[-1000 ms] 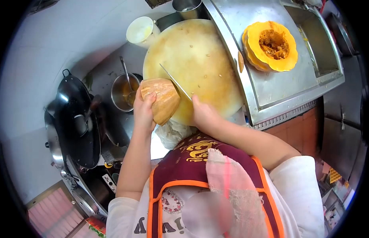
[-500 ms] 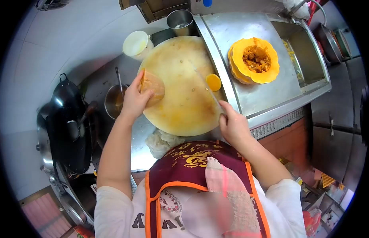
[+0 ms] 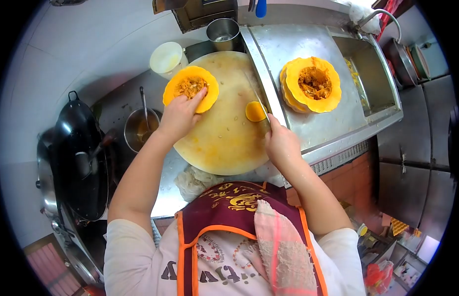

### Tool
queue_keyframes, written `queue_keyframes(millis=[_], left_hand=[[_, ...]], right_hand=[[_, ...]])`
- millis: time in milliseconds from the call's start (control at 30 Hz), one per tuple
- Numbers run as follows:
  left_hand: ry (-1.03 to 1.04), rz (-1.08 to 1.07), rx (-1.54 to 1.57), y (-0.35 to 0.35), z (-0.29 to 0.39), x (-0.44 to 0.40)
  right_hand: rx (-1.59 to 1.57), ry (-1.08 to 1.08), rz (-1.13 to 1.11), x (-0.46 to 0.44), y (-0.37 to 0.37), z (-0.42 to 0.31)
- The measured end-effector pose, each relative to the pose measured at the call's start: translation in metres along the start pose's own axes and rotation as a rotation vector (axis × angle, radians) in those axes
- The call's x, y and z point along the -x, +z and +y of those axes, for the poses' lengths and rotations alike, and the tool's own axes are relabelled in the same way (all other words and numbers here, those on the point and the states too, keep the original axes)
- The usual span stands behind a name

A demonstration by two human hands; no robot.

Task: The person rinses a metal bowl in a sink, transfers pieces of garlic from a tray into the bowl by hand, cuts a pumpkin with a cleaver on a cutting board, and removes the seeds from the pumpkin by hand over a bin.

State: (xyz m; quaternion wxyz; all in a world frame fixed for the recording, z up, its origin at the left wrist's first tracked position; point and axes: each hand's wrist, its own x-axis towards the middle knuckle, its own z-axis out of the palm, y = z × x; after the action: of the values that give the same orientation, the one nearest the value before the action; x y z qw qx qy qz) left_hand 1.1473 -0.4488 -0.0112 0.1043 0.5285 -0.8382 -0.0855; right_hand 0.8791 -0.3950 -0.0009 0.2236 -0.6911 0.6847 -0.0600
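My left hand (image 3: 181, 117) grips a cut piece of pumpkin (image 3: 190, 83) at the far left of the round cutting board (image 3: 222, 150). The piece's orange flesh and stringy, seedy middle face up; the thumb and fingers reach over its rim toward the seeds, and some fingertips are hidden. My right hand (image 3: 282, 146) is closed around a knife (image 3: 257, 94), its narrow blade pointing away from me over the board's right side. Against the blade lies a small round pumpkin slice (image 3: 254, 112). A few loose seeds dot the board.
A larger hollowed pumpkin part (image 3: 291, 93) sits on the steel counter (image 3: 318, 130), beside a sink (image 3: 375, 79). Behind the board stand a white tub (image 3: 168, 61) and a steel container (image 3: 223, 34). Leftward are a pot with a ladle (image 3: 136, 133) and a black wok (image 3: 84, 163); a crumpled cloth (image 3: 192, 183) lies nearer me.
My left hand has turned the pumpkin piece so its seedy cut side faces up, and it sits farther back. The right hand still holds the knife, now closer to the small slice.
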Motion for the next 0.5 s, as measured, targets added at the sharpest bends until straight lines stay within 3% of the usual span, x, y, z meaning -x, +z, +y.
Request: queue_keyframes(millis=[133, 233, 333, 433, 500], left_hand=[[0.052, 0.094, 0.019, 0.012, -0.001, 0.02], [0.089, 0.181, 0.023, 0.024, -0.004, 0.029], [0.045, 0.248, 0.014, 0.022, -0.002, 0.034], [-0.003, 0.242, -0.009, 0.023, -0.003, 0.038], [-0.145, 0.281, -0.102, 0.025, 0.005, 0.04]], right_hand=[[0.033, 0.091, -0.135, -0.012, 0.012, 0.003], [0.079, -0.02, -0.137, 0.013, 0.027, 0.001], [0.016, -0.136, -0.198, 0.026, 0.032, 0.007], [0.014, -0.107, -0.174, 0.019, 0.015, 0.002], [0.022, -0.119, -0.119, 0.001, 0.007, 0.002]])
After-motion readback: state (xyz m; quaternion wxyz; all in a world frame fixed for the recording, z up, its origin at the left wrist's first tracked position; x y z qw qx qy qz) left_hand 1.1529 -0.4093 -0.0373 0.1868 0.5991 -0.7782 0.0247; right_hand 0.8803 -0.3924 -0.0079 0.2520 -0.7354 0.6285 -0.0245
